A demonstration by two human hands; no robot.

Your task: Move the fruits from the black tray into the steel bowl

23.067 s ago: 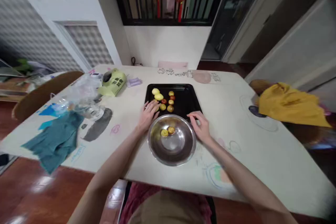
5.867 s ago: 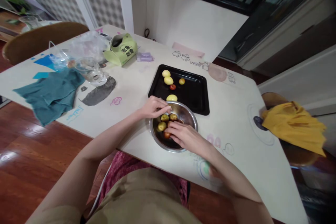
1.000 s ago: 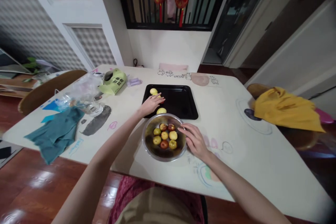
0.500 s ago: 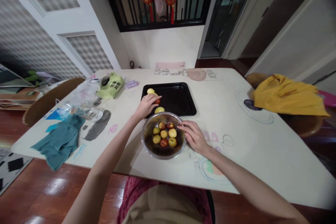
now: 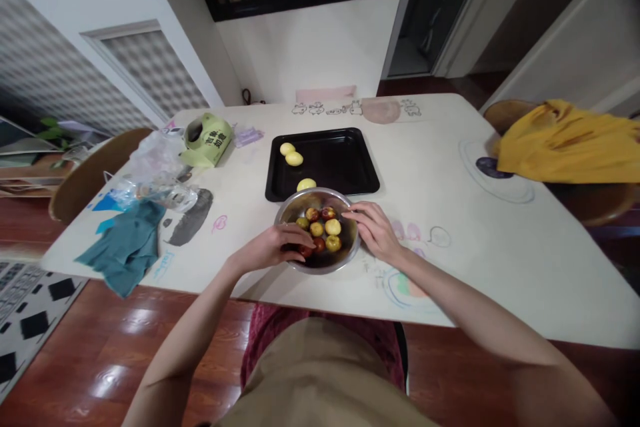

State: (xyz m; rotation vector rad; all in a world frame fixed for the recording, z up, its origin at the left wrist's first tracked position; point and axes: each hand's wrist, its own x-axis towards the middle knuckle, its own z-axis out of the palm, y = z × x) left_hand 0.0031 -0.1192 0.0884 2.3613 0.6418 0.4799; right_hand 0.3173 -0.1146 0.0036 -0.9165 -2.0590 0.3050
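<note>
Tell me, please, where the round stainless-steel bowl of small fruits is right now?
In the head view, the round stainless-steel bowl sits near the table's front edge, just in front of the black baking tray, between the left hand and right hand.

A pale table (image 5: pixel 490 247) carries a steel bowl (image 5: pixel 350 250) near the front, a black tray (image 5: pixel 345 167) behind it, a teal cloth (image 5: pixel 127 247) and plastic bags (image 5: pixel 155 167) left.
</note>
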